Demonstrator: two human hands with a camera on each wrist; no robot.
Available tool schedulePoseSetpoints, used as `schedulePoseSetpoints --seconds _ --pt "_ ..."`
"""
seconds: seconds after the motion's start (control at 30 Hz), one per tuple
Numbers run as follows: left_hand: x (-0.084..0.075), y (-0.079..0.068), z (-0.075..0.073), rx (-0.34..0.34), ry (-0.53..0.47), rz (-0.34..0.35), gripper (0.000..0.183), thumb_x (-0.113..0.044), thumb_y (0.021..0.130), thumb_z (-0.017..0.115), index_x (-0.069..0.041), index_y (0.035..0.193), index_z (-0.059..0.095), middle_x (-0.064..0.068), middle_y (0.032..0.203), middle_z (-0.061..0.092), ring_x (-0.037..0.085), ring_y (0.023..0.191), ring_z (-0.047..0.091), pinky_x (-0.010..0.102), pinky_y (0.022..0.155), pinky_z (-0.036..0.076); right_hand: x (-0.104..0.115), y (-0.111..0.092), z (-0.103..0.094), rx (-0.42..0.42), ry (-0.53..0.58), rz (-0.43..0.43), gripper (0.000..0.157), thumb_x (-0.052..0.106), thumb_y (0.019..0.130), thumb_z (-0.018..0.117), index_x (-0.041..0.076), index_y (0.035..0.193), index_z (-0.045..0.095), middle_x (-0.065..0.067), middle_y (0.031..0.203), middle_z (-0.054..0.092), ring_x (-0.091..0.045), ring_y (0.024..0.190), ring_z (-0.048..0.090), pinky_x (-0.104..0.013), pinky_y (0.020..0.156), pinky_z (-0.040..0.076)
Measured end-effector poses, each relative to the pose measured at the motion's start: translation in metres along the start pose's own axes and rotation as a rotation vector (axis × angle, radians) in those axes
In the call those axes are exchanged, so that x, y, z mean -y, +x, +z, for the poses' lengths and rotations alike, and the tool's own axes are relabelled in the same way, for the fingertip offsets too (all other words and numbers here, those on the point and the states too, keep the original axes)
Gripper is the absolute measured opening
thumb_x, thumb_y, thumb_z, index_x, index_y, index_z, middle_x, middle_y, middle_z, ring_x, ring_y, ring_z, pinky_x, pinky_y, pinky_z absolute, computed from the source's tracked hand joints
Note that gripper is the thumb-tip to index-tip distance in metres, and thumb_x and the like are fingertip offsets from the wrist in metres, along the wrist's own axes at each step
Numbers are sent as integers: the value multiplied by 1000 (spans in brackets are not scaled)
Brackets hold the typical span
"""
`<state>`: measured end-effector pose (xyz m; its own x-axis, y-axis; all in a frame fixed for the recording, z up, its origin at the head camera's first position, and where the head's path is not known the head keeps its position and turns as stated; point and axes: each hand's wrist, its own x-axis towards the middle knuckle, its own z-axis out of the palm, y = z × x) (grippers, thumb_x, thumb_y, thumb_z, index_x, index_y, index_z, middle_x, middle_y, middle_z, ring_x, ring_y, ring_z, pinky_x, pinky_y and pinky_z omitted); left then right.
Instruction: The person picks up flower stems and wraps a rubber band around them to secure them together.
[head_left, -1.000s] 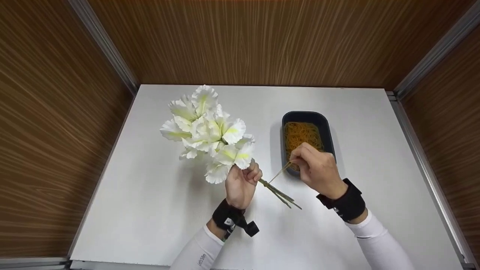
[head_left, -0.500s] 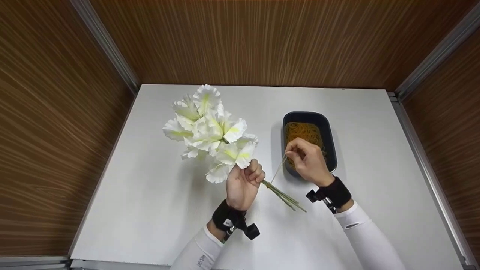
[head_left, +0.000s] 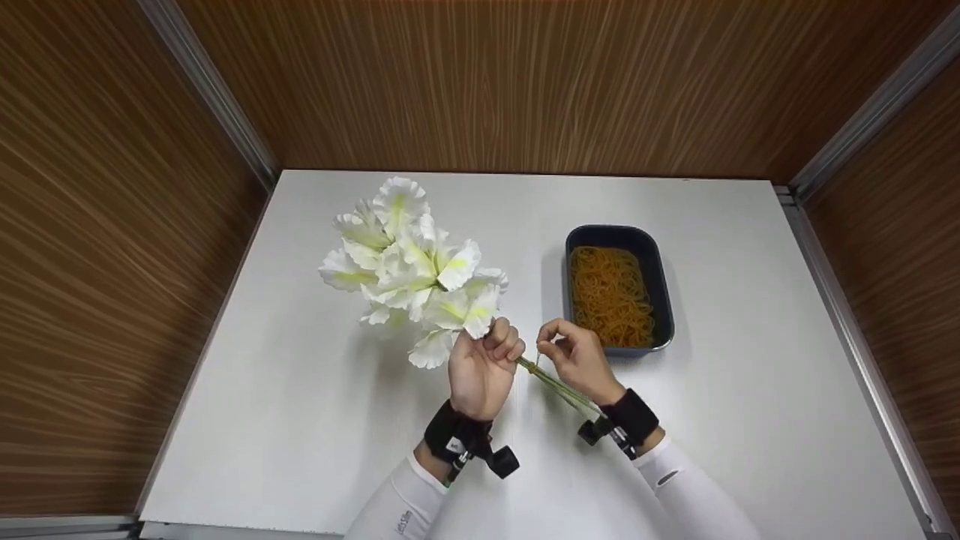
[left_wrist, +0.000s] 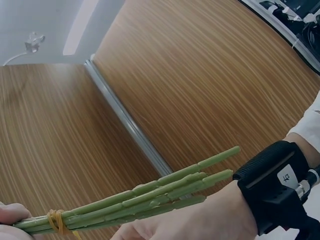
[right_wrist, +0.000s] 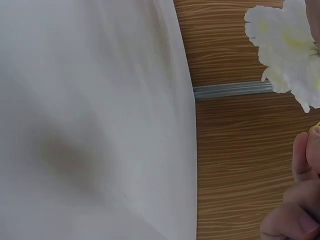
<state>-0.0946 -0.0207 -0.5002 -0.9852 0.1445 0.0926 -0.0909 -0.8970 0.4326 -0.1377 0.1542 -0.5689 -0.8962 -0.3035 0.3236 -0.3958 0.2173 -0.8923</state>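
Observation:
A bunch of white artificial flowers [head_left: 412, 262] with yellow-green centres is held by its stems in my left hand [head_left: 484, 375], fingers curled round them just below the blooms. The green stems [left_wrist: 150, 199] point down to the right in the head view. An orange-yellow rubber band [left_wrist: 58, 221] is looped round the stems beside the left fingertips. Thumb and forefinger of my right hand [head_left: 583, 366] pinch a short stretched end of that band, close to the stems. In the right wrist view, a white bloom [right_wrist: 290, 55] and some fingers [right_wrist: 292, 220] show at the right edge.
A dark blue rectangular container [head_left: 663, 300] with a pile of rubber bands [head_left: 611, 296] stands behind the right hand. The white table [head_left: 735, 300] is bordered by wood-grain panels [head_left: 480, 90] at the back and sides.
My right hand has moved left and down toward the stems, uncovering the container, and the pulled length of band is shorter. The left hand keeps its grip, with the flowers shifting slightly.

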Motion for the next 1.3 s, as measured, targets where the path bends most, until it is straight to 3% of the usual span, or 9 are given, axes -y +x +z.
schedulePoseSetpoints --seconds 0.2,0.33,0.43,0.57,0.7,0.9,1.0,1.1,1.3 --pt "0 1 -3 -71 19 24 23 -36 100 49 -19 86 43 -4 77 22 11 69 23 20 69 28 9 -17 20 22 74 127 7 -7 95 67 -2 91 66 -14 84 65 5 52 41 -14 49 35" --pt "-1 2 -7 -124 45 42 24 -31 106 38 -19 85 38 -3 76 23 11 68 23 21 68 28 16 -29 35 78 89 193 4 -4 93 67 0 93 66 -10 84 65 2 60 47 -16 57 40" --pt "-2 4 -10 -150 61 57 24 -28 108 33 -18 86 36 -3 75 23 11 67 23 21 67 27 19 -39 46 133 117 213 4 -3 93 68 -2 96 66 -15 89 67 -2 75 57 -19 68 49" --pt "-4 6 -12 -180 57 80 23 -26 109 32 -18 88 37 -3 74 22 12 66 22 22 67 24 24 -50 55 212 176 292 7 0 97 64 -4 103 62 -18 99 64 -7 83 63 -20 74 53" --pt "-6 8 -14 -197 70 97 23 -23 109 28 -18 88 35 -3 74 22 11 66 23 23 67 21 27 -56 58 236 191 375 10 6 101 63 -3 104 60 -8 100 61 -12 79 66 -18 69 49" --pt "-5 11 -14 -236 99 110 23 -15 107 17 -17 89 32 -3 74 23 10 65 25 24 67 20 30 -62 58 238 179 361 7 5 102 61 -1 100 60 -1 89 60 -6 67 58 -15 57 39" --pt "-3 11 -14 -281 103 122 25 -13 106 16 -16 88 32 -4 74 26 9 66 26 22 66 23 35 -67 59 187 132 364 3 0 99 62 2 96 62 -5 86 63 -8 67 61 -16 57 43" --pt "-2 11 -15 -312 111 132 24 -11 105 17 -16 87 32 -5 74 29 9 66 27 20 65 26 40 -73 63 78 3 283 13 -3 95 66 9 92 64 -5 82 68 -3 62 59 -16 56 44" --pt "2 11 -20 -341 118 126 26 -10 105 18 -16 85 34 -6 72 32 8 65 28 20 64 28 50 -81 67 -152 -356 -101 25 -9 85 77 12 89 64 5 77 65 4 60 46 -12 55 39"
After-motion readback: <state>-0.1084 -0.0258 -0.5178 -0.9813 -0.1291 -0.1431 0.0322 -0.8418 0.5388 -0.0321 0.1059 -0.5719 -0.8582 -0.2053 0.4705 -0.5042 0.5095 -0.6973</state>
